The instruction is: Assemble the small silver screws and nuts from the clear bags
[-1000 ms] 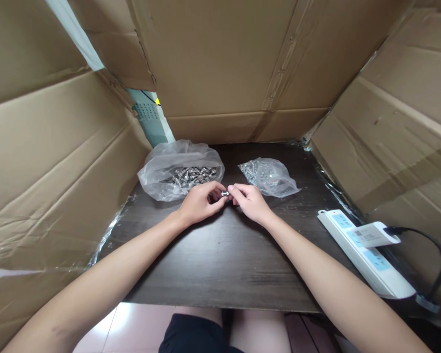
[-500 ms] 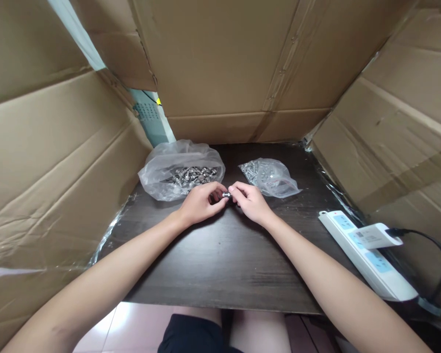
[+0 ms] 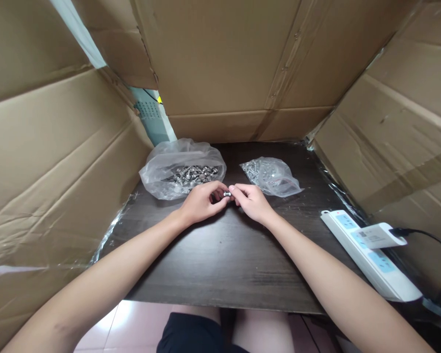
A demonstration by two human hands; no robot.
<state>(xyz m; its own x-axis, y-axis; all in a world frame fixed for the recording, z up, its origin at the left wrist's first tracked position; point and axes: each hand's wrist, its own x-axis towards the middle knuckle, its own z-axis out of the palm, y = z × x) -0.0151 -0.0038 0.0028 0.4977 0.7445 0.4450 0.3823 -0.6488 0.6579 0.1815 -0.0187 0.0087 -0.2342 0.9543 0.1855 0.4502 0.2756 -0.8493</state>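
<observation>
Above the middle of the dark tabletop (image 3: 220,255), my left hand (image 3: 203,202) and my right hand (image 3: 250,200) meet at the fingertips. Between them is a small shiny metal bolt (image 3: 227,194), lying roughly sideways. Thumb and fingers of my left hand pinch one end of it. The fingers of my right hand close on its other end and partly cover it. Just behind my left hand lies an open clear plastic bag (image 3: 158,171) with many metal bolts (image 3: 196,174) inside. A smaller clear bag (image 3: 284,184) of silvery screws (image 3: 255,169) lies behind my right hand.
A white power strip (image 3: 371,260) with a white plugged-in adapter (image 3: 380,236) and black cable lies along the right side. Cardboard walls (image 3: 235,59) enclose the table at the back, left and right. My legs are below the front edge.
The hands keep nearly the same pose, still gripping the bolt between them. The whole view has shifted very slightly.
</observation>
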